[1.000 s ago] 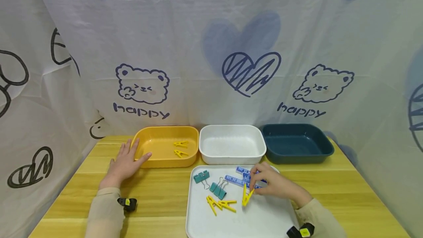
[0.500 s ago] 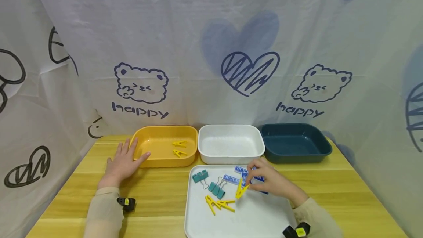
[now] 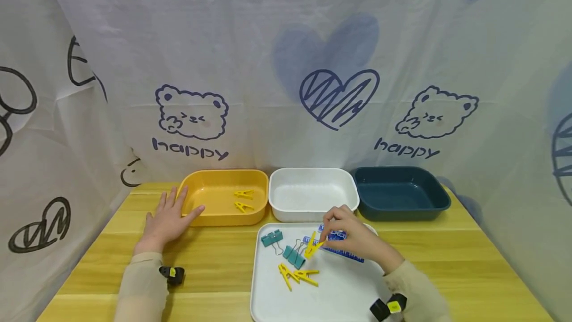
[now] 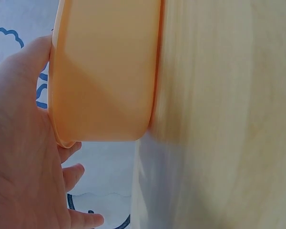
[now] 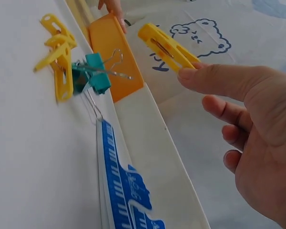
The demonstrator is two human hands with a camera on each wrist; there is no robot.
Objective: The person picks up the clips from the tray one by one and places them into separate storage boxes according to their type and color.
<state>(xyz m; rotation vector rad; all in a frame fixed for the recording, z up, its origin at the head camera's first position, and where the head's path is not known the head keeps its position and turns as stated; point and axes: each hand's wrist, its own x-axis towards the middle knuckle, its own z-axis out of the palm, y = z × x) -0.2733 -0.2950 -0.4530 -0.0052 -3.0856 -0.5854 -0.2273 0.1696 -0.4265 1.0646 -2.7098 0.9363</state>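
Note:
My right hand (image 3: 353,235) pinches a yellow clothespin (image 5: 164,45) between thumb and fingers, held over the white tray (image 3: 330,292). Beneath that hand lie blue-and-white rulers (image 3: 335,247), partly covered by it. Two teal binder clips, one at the tray's back left (image 3: 271,238) and another (image 3: 294,257) nearer the middle, lie left of the hand. Two more yellow clothespins (image 3: 306,277) rest together in front of them. My left hand (image 3: 167,225), fingers spread, rests on the left rim of the yellow bin (image 3: 223,219). Inside that bin are two yellow clothespins (image 3: 243,207).
A white bin (image 3: 314,212) and a dark blue bin (image 3: 402,212) stand in a row to the right of the yellow one. All are on a wooden table (image 3: 214,272), with a printed cloth (image 3: 268,138) hanging behind.
My right hand has moved left across the tray with the clothespin, from over the rulers toward the binder clips. The left hand has stayed on the yellow bin's rim.

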